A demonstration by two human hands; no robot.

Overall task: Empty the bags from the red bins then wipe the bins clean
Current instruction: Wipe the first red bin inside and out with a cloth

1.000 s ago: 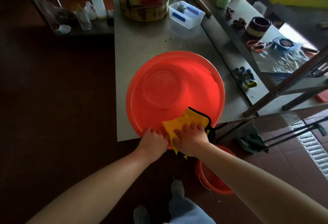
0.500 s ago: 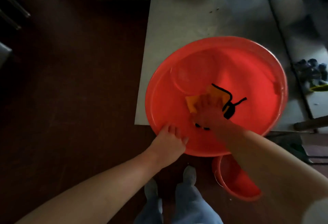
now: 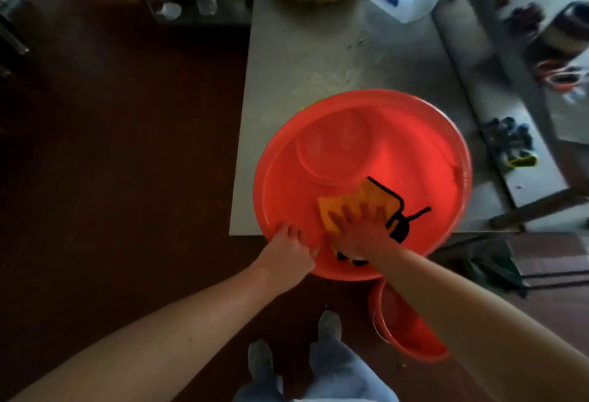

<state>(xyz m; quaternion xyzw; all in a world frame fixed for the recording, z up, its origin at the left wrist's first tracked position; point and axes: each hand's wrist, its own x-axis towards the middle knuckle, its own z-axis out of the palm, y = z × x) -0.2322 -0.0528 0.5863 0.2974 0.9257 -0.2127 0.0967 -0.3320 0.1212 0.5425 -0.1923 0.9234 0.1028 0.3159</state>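
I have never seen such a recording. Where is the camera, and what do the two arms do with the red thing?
No machine here: these are a person's bare arms. The camera sits on the person's head and looks down. A large red bin stands on a metal table. The left hand grips its near rim. The right hand, fingers spread flat, presses a yellow cloth against the inside. A second red bin sits on the floor below.
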